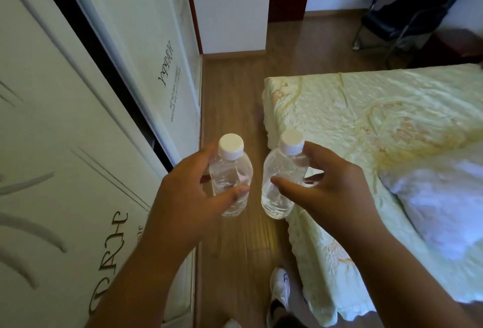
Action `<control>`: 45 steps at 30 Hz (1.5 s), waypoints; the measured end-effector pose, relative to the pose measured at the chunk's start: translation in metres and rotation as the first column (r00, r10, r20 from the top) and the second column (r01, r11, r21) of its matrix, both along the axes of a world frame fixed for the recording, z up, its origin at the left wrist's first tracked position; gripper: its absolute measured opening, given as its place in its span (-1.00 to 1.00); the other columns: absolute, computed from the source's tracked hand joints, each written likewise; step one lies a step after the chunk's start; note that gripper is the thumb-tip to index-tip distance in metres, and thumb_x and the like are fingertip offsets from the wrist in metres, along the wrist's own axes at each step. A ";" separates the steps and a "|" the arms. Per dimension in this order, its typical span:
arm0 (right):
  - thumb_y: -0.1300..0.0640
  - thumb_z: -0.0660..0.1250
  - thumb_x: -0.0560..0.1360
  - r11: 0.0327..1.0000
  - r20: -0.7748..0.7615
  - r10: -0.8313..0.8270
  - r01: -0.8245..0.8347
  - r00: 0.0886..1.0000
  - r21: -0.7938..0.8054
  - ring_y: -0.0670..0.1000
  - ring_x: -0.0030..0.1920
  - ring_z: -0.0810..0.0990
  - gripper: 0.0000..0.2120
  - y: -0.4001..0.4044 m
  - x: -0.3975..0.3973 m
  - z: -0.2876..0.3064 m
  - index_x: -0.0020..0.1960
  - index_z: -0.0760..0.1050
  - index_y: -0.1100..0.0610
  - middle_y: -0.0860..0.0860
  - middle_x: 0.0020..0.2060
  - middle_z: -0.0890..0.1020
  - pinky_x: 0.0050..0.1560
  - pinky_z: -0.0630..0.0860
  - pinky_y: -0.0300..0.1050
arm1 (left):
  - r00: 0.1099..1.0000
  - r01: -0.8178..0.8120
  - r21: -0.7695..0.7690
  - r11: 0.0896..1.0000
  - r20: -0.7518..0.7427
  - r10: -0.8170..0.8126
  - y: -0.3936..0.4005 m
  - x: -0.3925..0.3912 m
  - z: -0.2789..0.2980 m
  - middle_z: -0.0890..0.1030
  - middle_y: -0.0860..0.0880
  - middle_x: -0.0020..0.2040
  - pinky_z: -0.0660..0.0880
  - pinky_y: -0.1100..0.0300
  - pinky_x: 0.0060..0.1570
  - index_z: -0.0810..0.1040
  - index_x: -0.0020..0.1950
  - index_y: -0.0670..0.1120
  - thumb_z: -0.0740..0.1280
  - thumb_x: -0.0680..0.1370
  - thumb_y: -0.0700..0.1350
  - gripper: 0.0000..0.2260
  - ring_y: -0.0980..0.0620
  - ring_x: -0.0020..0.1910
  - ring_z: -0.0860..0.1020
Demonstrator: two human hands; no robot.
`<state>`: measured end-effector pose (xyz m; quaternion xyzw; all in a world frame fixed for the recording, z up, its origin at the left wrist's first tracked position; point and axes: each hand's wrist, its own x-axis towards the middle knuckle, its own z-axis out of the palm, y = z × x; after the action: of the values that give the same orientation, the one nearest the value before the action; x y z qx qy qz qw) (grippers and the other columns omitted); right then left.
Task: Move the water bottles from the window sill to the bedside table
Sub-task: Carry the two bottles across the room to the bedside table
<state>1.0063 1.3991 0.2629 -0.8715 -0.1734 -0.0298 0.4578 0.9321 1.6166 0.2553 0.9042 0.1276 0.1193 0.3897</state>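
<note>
Right now both hands carry a bottle upright, out in front of the person: the left hand (188, 194) curls its fingers and thumb round one clear plastic water bottle with a white screw cap (230, 174), and the right hand (317, 183) pinches a second clear bottle with a white cap (281, 174) between thumb and fingers. The two bottles sit close together but apart, between the hands, over the brown wood floor (235, 236). Neither window sill nor bedside surface is in view, so the carry looks only partly done. To do it well, I judge the bottles should stay vertical with firm grips below the shoulders. Neither bottle shows a label. Left of the hands, the white wardrobe door (65, 144) bears decorative script, seen inverted and not surely readable; right of them lies a bed with a pale green cover (379, 118).
</note>
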 end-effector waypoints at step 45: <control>-0.20 0.52 0.32 0.997 -0.014 -0.030 0.028 0.999 -0.079 -0.15 0.16 0.61 -0.32 0.148 0.363 0.020 0.39 0.46 -0.12 -0.20 0.24 0.60 0.11 0.63 -0.08 | 0.986 0.144 -0.021 0.989 0.083 -0.142 0.140 0.386 0.012 0.41 0.40 0.14 0.27 0.50 -0.04 0.32 0.31 0.33 0.44 0.30 0.30 -0.39 0.30 0.12 0.46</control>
<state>1.3697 1.5469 0.2832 -0.8914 -0.1583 -0.0230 0.4241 1.3181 1.7570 0.2669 0.9001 0.0479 0.1259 0.4144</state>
